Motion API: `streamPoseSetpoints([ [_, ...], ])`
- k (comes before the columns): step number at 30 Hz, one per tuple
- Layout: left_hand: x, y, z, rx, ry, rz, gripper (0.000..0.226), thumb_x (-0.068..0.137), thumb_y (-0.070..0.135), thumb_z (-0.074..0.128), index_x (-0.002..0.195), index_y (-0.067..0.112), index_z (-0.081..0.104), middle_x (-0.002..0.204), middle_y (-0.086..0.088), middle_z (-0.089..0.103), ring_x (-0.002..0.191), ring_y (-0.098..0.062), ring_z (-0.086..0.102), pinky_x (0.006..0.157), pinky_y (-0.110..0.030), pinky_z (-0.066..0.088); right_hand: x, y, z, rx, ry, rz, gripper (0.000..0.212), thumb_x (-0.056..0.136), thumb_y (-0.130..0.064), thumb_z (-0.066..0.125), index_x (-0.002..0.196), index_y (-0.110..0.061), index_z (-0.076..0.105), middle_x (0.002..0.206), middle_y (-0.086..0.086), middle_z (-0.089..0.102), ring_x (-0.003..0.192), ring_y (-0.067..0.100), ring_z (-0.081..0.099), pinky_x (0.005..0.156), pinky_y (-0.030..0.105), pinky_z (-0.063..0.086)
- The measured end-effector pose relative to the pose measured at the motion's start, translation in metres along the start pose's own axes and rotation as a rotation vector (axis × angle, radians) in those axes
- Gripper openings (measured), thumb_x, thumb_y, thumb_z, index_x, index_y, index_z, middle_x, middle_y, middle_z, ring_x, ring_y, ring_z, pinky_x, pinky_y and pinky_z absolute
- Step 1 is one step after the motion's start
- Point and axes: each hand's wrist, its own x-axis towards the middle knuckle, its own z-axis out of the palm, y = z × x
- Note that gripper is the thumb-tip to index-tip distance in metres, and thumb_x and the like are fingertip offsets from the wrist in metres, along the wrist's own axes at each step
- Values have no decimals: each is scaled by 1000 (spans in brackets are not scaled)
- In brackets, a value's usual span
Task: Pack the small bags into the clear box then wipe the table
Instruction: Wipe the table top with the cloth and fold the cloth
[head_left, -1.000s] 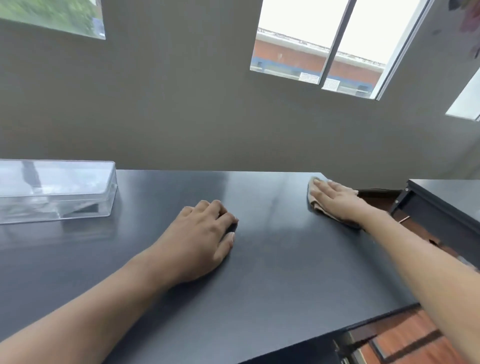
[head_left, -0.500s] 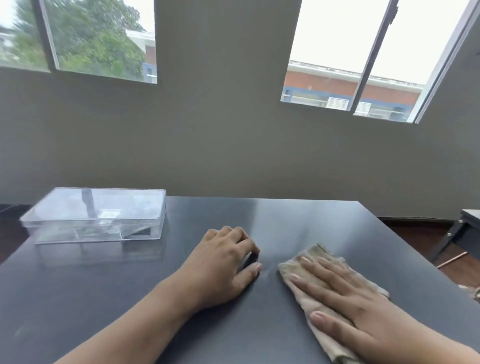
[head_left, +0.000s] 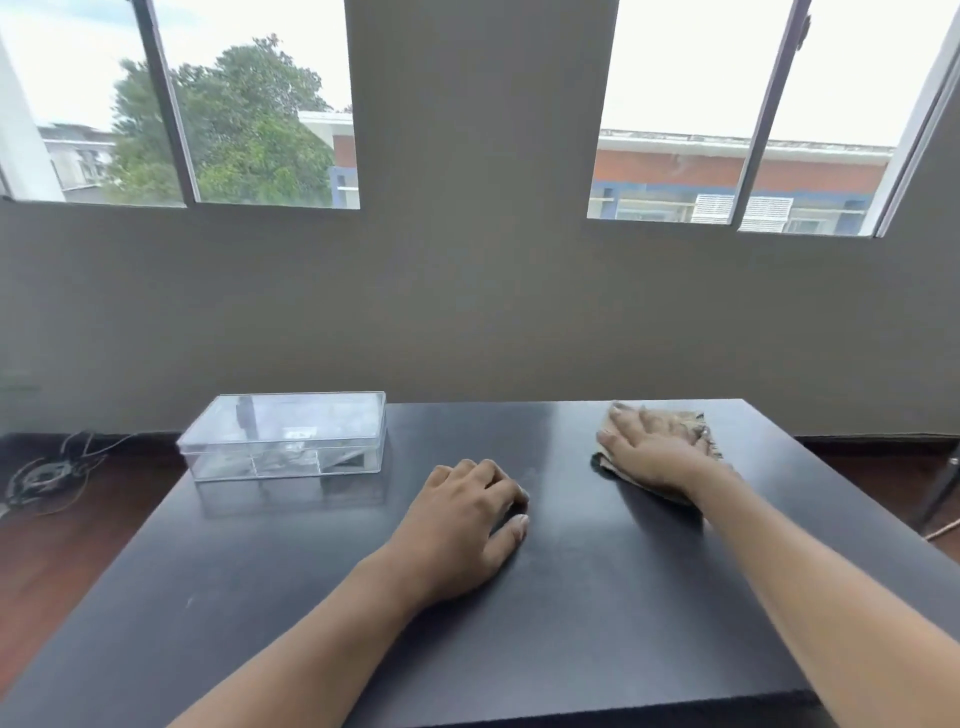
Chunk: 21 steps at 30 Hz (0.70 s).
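The tan cloth (head_left: 675, 431) lies flat on the dark table (head_left: 597, 623), right of centre near its far edge, under the right hand (head_left: 652, 454), whose fingers are spread flat on it. The left hand (head_left: 462, 525) rests mid-frame, loosely curled, holding nothing. The lidded clear box (head_left: 285, 441) sits centre-left, well apart.

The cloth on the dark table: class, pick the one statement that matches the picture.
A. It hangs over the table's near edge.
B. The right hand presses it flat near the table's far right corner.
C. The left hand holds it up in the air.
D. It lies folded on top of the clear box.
B: the right hand lies spread on the cloth near the far right corner of the table, while the left hand rests bare on the tabletop.
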Motion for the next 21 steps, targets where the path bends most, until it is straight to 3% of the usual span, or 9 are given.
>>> streamPoseSetpoints([
  [3,-29,-8,-12,-8,37,-28,33,98,55,40,116,39,62,116,18,56,113,-8,51,106,-35,36,-64,-32,17,-44,-61,-286,65,94,-78,17,154,-62,-1,172,-16,-7,159,28,-9,126,53,-4],
  [7,-82,-30,-29,-37,99,-78,28,98,55,44,114,41,63,115,26,54,111,2,49,106,-29,35,-169,-21,28,-122,-105,-650,59,88,-84,13,141,-77,-12,165,-32,-19,154,4,-25,128,42,-8],
  [11,-136,-56,-46,-70,125,-158,28,98,55,49,118,43,63,120,30,54,118,3,50,106,-24,35,-190,8,6,-146,-176,-872,62,89,-86,25,146,-74,2,164,-39,-12,154,-4,-19,125,34,-7],
  [14,-168,-74,-58,-57,133,-208,30,97,57,50,120,44,64,122,31,54,122,3,52,107,-23,33,-146,5,-5,-132,-197,-832,64,90,-86,28,148,-72,5,165,-38,-3,155,-4,-11,126,31,0],
  [17,-180,-83,-61,-66,200,-275,27,96,54,52,116,42,66,119,29,57,119,1,54,105,-27,37,-80,-12,4,-130,-38,-613,67,79,-94,4,143,-77,-1,168,-29,4,157,2,-7,128,40,5],
  [21,-179,-79,-57,-32,259,-310,26,95,49,52,111,37,68,113,24,59,109,-2,56,104,-31,41,-55,-65,21,-134,7,-435,97,73,-91,-6,159,-47,8,170,-6,9,158,27,3,125,54,10],
])
